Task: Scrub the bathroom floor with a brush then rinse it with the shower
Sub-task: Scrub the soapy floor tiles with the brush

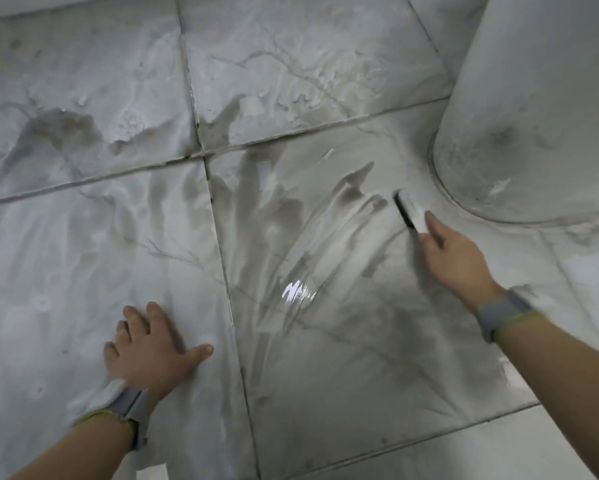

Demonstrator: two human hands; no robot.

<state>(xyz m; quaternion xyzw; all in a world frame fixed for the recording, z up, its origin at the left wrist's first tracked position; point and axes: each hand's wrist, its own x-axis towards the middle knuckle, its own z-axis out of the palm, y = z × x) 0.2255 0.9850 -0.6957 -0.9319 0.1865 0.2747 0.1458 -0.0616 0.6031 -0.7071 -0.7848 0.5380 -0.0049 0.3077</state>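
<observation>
The wet tiled floor spreads below; the left hand lies flat on it, fingers spread; the right hand, arm outstretched, grips the white brush beside the toilet base, bristles on the tile.

Just one view here, so nothing is shared with a second camera. The scene is looked down on steeply from head height, wide-angle, so the tile lines get bent near the edges. The wet floor is seen from pretty close, with both forearms reaching in from the bottom corners.
</observation>
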